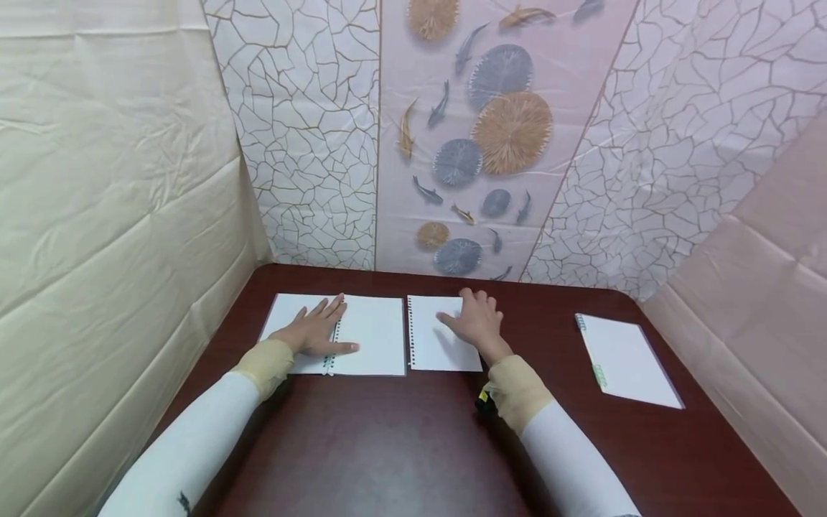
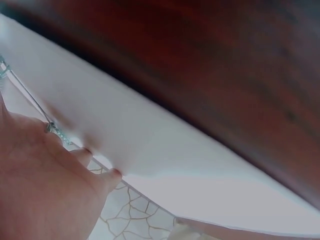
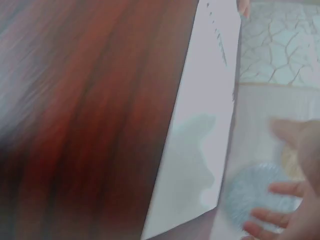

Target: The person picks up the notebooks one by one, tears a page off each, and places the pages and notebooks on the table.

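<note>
An open ring-bound notebook with blank white pages lies toward the back left of the table. My left hand, fingers and thumb spread, rests across its left page and ring binding; the binding also shows beside the fingers in the left wrist view. Just right of the notebook lies a white sheet with punched holes along its left edge. Over that sheet's right side hovers my right hand, fingers spread and holding nothing. In the right wrist view the hand is apart from the sheet, and its shadow falls on the paper.
At the right of the dark red-brown table lies another blank white pad with dark and green ring pieces on its left edge. A small black and yellow object shows by my right wrist, partly hidden. Cloth-covered walls stand around the table.
</note>
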`<action>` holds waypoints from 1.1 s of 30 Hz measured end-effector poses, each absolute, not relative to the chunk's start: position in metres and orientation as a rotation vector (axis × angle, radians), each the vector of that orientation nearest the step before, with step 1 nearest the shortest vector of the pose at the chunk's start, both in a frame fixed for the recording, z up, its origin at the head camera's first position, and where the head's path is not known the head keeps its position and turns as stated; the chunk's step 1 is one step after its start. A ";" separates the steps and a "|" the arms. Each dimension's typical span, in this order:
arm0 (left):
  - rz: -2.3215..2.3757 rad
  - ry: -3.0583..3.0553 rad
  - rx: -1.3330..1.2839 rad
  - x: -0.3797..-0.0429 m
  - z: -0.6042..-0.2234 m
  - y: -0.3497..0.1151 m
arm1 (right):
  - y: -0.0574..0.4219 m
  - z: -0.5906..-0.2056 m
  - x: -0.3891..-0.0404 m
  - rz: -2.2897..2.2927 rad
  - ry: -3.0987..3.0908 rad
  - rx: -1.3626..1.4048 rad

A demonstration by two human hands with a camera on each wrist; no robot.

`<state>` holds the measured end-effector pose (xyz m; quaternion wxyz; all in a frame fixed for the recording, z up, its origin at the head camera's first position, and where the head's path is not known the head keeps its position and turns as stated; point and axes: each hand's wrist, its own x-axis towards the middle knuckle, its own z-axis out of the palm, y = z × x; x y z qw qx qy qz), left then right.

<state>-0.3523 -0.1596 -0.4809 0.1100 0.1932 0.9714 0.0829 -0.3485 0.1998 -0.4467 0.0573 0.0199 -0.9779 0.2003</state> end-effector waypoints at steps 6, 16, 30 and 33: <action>0.241 2.841 0.576 -0.357 -0.477 -0.157 | 0.169 -0.441 -0.354 0.454 -2.802 0.495; 0.320 2.901 0.551 -0.378 -0.445 -0.162 | 0.126 -0.455 -0.349 0.136 -2.997 0.825; 0.431 2.962 0.283 -0.415 -0.453 -0.182 | 0.112 -0.465 -0.353 0.106 -3.173 0.892; 0.444 2.961 0.261 -0.420 -0.460 -0.184 | 0.109 -0.463 -0.353 0.112 -3.173 0.908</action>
